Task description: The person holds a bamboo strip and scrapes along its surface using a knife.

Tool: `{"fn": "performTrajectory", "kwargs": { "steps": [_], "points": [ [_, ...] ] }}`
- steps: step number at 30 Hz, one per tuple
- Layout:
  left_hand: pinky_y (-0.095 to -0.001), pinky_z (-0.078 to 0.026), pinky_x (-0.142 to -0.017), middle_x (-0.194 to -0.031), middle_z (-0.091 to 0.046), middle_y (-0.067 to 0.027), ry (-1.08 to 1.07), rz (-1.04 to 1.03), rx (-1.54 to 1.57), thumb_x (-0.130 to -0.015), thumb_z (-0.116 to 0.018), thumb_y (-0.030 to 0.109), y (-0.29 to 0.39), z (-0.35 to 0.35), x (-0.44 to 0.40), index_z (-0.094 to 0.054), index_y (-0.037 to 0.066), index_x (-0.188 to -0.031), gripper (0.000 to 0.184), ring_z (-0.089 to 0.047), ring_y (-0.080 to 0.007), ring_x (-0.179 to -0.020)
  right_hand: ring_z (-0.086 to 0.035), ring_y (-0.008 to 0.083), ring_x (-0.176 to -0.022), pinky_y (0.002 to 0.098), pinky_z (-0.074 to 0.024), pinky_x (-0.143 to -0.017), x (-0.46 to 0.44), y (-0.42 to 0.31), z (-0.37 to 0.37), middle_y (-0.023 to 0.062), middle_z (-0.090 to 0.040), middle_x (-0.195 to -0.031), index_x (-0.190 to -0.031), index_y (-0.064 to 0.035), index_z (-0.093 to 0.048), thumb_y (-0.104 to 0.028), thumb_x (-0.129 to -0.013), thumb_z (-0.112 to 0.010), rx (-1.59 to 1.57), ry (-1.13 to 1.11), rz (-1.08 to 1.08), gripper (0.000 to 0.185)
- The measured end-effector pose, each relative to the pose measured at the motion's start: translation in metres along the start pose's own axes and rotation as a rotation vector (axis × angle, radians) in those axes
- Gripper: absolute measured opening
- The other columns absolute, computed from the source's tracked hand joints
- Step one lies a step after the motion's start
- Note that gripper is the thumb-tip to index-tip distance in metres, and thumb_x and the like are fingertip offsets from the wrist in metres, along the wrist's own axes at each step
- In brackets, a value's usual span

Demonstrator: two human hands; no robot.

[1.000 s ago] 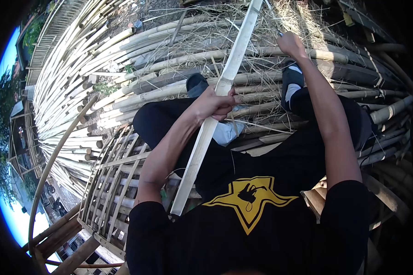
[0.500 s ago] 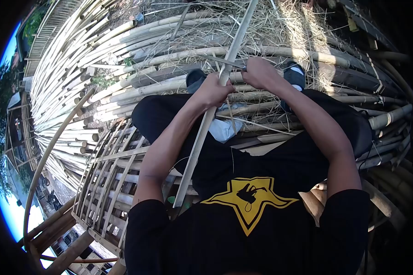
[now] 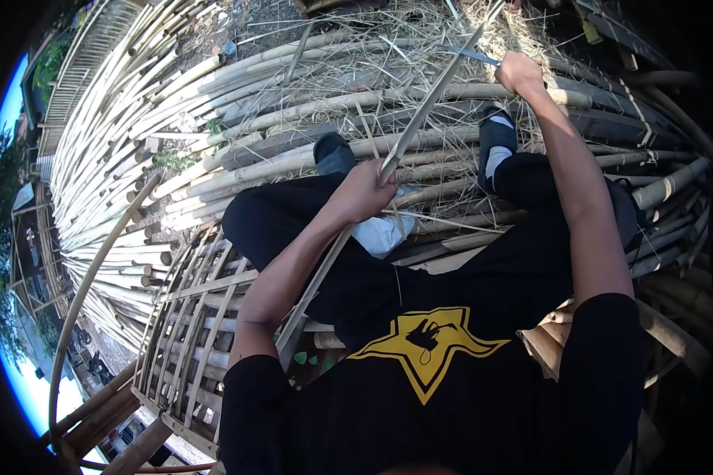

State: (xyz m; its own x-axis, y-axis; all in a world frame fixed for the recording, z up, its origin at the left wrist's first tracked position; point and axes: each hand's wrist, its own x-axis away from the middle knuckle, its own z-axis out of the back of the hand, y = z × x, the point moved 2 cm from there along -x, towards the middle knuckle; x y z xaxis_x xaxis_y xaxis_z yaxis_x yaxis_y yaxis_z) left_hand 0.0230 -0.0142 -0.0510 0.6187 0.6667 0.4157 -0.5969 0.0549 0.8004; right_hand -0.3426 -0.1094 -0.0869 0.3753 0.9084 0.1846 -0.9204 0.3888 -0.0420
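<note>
My left hand (image 3: 364,191) is wrapped round a long bamboo strip (image 3: 428,107), which slants from beside my left arm up to the top of the view. Near the strip's upper part, my right hand (image 3: 520,73) is closed on the handle of a knife (image 3: 474,55). The knife's thin blade points left and crosses the strip. A pale cloth (image 3: 380,235) lies below my left hand, between my legs.
Bamboo poles (image 3: 293,119) lie under and around my feet, with straw and shavings (image 3: 444,47) over them. A woven bamboo lattice (image 3: 202,324) stands at the lower left, beside a curved pole (image 3: 83,293). More bamboo poles (image 3: 669,190) lie at the right.
My right hand first came in close to my left hand with the knife, then moved out up and right along the strip. The strip has turned and its upper end now leans further right.
</note>
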Motion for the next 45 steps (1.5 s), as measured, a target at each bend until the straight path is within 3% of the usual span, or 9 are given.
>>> {"fn": "performTrajectory", "kwargs": {
  "steps": [8, 16, 20, 22, 26, 29, 32, 38, 45],
  "points": [
    [-0.0366, -0.045, -0.062, -0.071, -0.054, -0.0137, -0.090, 0.003, 0.048, -0.079, -0.058, 0.012, 0.010, 0.000, 0.006, -0.050, 0.001, -0.082, 0.015, -0.056, -0.0229, -0.064, -0.067, 0.0355, -0.076, 0.0430, -0.0541, -0.067, -0.038, 0.054, 0.048, 0.0244, -0.066, -0.080, -0.078, 0.0006, -0.068, -0.014, -0.073, -0.058, 0.218, 0.178, 0.182, 0.019],
    [-0.0246, -0.039, -0.055, -0.067, -0.049, 0.0015, -0.156, -0.052, 0.113, -0.084, -0.059, 0.009, 0.022, -0.003, 0.016, -0.048, 0.005, -0.081, 0.012, -0.044, -0.0057, -0.061, -0.066, 0.0337, -0.090, 0.0415, -0.0527, -0.078, -0.050, 0.081, 0.073, 0.0223, -0.066, -0.096, -0.093, -0.0002, -0.069, -0.012, -0.075, -0.054, 0.154, 0.014, -0.140, 0.026],
    [-0.0256, -0.037, -0.052, -0.064, -0.047, 0.0022, -0.145, 0.076, 0.125, -0.082, -0.062, 0.008, 0.002, -0.001, 0.022, -0.047, 0.006, -0.078, 0.016, -0.043, -0.0051, -0.059, -0.067, 0.0345, -0.079, 0.0425, -0.0541, -0.069, -0.038, 0.064, 0.028, 0.0264, -0.066, -0.085, -0.085, 0.0088, -0.065, -0.017, -0.072, -0.053, 0.117, -0.092, 0.148, 0.031],
    [-0.0257, -0.037, -0.051, -0.063, -0.046, 0.0025, -0.156, 0.073, 0.105, -0.082, -0.063, 0.009, -0.008, -0.004, 0.021, -0.047, 0.006, -0.077, 0.017, -0.043, -0.0051, -0.059, -0.042, 0.0164, -0.031, 0.0325, -0.0363, -0.028, -0.012, 0.045, 0.012, 0.0044, -0.046, -0.047, -0.069, -0.0030, -0.053, -0.015, -0.077, -0.045, -0.528, -0.445, -0.219, 0.017],
    [-0.0256, -0.036, -0.051, -0.062, -0.044, 0.0032, -0.168, 0.047, 0.121, -0.081, -0.064, 0.009, -0.009, -0.008, 0.023, -0.046, 0.006, -0.074, 0.020, -0.040, -0.0051, -0.058, -0.014, 0.0005, -0.031, 0.0194, -0.0158, -0.029, -0.007, 0.044, -0.012, -0.0105, -0.019, -0.044, -0.059, -0.0180, -0.028, -0.016, -0.084, -0.043, -1.177, -0.974, -0.385, 0.028],
    [-0.0270, -0.037, -0.051, -0.062, -0.045, 0.0018, -0.178, 0.065, 0.132, -0.081, -0.063, 0.010, -0.011, -0.008, 0.024, -0.045, 0.007, -0.075, 0.018, -0.042, -0.0064, -0.058, -0.031, 0.0113, -0.029, 0.0305, -0.0293, -0.029, -0.013, 0.054, -0.017, -0.0028, -0.032, -0.041, -0.060, -0.0113, -0.042, -0.017, -0.082, -0.045, -1.177, -1.066, -0.383, 0.023],
    [-0.0284, -0.039, -0.050, -0.062, -0.046, 0.0002, -0.191, 0.091, 0.130, -0.081, -0.061, 0.011, -0.016, -0.012, 0.022, -0.045, 0.007, -0.076, 0.017, -0.044, -0.0076, -0.057, -0.063, 0.0406, -0.083, 0.0446, -0.0503, -0.074, 0.014, 0.032, 0.014, 0.0284, -0.062, -0.080, -0.074, 0.0081, -0.061, -0.019, -0.084, -0.050, -0.016, -0.130, 0.267, 0.031],
    [-0.0237, -0.035, -0.049, -0.060, -0.044, 0.0037, -0.172, 0.126, 0.161, -0.083, -0.063, 0.010, -0.012, -0.011, 0.025, -0.045, 0.007, -0.074, 0.021, -0.041, -0.0041, -0.055, -0.059, 0.0435, -0.073, 0.0492, -0.0462, -0.068, 0.067, -0.008, 0.025, 0.0250, -0.058, -0.069, -0.097, 0.0061, -0.046, -0.028, -0.093, -0.046, -0.169, -0.255, 0.621, 0.034],
    [-0.0232, -0.035, -0.046, -0.060, -0.044, 0.0040, -0.122, 0.074, 0.188, -0.084, -0.062, 0.010, -0.005, -0.007, 0.026, -0.045, 0.008, -0.074, 0.020, -0.042, -0.0037, -0.052, -0.059, 0.0432, -0.077, 0.0499, -0.0444, -0.071, 0.069, -0.008, 0.029, 0.0262, -0.059, -0.080, -0.100, 0.0052, -0.045, -0.033, -0.098, -0.038, -0.186, -0.340, 0.506, 0.039]
  ]
}}
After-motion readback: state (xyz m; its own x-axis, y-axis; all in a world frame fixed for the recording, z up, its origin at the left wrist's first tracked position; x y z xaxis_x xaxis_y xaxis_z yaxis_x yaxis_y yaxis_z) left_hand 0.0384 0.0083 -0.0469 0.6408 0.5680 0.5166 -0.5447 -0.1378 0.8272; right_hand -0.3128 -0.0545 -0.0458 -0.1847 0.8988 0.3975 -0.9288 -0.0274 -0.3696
